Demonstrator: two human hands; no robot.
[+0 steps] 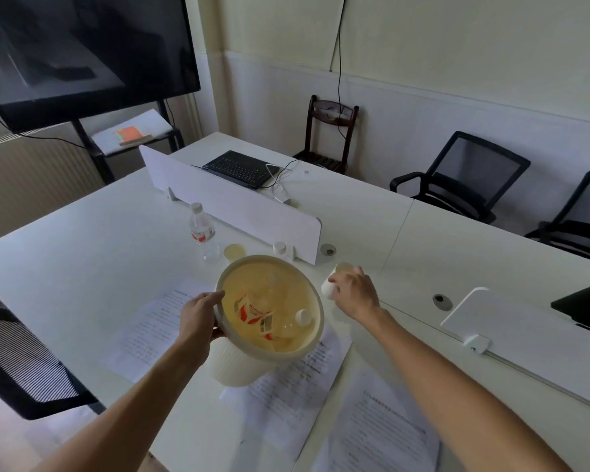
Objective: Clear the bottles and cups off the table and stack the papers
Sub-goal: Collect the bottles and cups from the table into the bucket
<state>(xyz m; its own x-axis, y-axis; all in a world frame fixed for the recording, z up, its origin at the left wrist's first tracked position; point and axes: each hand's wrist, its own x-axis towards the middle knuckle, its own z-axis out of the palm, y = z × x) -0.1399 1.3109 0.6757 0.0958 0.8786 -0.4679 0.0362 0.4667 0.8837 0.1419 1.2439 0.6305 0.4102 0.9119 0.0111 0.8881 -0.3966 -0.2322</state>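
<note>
My left hand (200, 315) grips the rim of a white bin (242, 364), held tilted above the white table (82, 267). Inside the bin lies a clear bottle (269, 318) with a red-and-white label. Just right of the bin's rim, my right hand (355, 292) is shut on a white paper cup (331, 284). Behind the bin, a clear bottle (202, 231) stands upright, with another paper cup (234, 252) beside it. A small white cap (279, 247) shows just past the rim. Printed papers lie at the left (150, 328), under the bin (293, 390) and at the right (378, 434).
A white divider panel (232, 206) crosses the table behind the bottle; a black laptop (241, 168) with white cables lies beyond it. A second divider (511, 332) stands right. Black chairs line the right wall and the left edge (24, 362). A big screen (82, 52) hangs far left.
</note>
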